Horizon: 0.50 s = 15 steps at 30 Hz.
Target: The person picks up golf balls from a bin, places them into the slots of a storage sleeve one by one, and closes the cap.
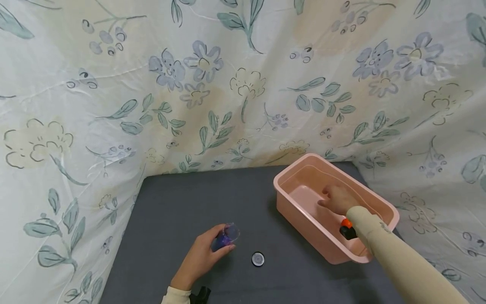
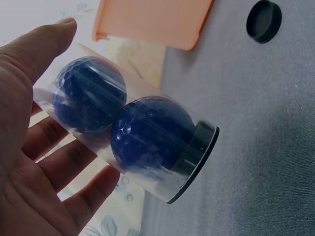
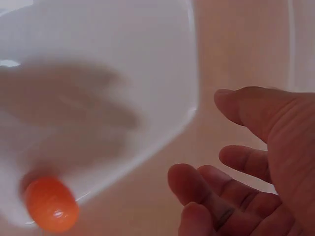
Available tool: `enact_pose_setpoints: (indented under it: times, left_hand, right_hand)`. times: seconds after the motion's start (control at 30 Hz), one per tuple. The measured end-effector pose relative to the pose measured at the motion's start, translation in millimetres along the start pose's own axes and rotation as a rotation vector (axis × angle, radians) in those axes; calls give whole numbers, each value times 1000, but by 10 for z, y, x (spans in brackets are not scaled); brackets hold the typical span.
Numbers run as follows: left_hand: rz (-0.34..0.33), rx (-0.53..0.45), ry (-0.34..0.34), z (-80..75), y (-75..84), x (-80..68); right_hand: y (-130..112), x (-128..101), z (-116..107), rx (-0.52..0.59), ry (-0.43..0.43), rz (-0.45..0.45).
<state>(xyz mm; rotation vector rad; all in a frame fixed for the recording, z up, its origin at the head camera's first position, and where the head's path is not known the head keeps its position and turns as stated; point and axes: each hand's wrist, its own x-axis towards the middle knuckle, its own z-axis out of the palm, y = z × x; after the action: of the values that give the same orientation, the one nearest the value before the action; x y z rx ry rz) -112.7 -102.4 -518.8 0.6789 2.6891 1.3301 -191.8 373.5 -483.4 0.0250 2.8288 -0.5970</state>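
My left hand (image 1: 200, 258) holds a clear plastic tube (image 1: 229, 233) above the dark table, thumb on one side and fingers on the other. Two dark blue golf balls (image 2: 152, 135) sit inside it, one behind the other. A black cap closes the tube's far end; the end near my palm appears uncapped. On the table to the right lies a loose round black cap (image 1: 257, 259). My right hand (image 1: 339, 199) reaches into the pink bin (image 1: 303, 223), fingers loosely bent and holding nothing. An orange ball (image 3: 51, 204) rests on the bin floor, apart from the fingers.
The dark grey table (image 1: 182, 211) bears the bin on its right side. Flowered cloth (image 1: 243, 93) hangs behind the table and at both sides. The bin's raised walls surround my right hand.
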Motion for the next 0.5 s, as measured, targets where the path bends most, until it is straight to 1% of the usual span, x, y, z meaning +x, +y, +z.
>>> enact_pose_setpoints:
  times: [0.17,0.3,0.4,0.5]
  left_hand:
    - [12,10,4,0,1,-2]
    - [8,17,5,0,-1,-6]
    - [11,13,8,-1,-1,-7]
    - [16,9,8,-2,-3,-9]
  right_hand:
    - [164,7,29,-58,-54,25]
    - [269,0,47,-63,-102,63]
    - [295,-8,49,-47,-136,96]
    - [288,-22,53,-87,-144,93]
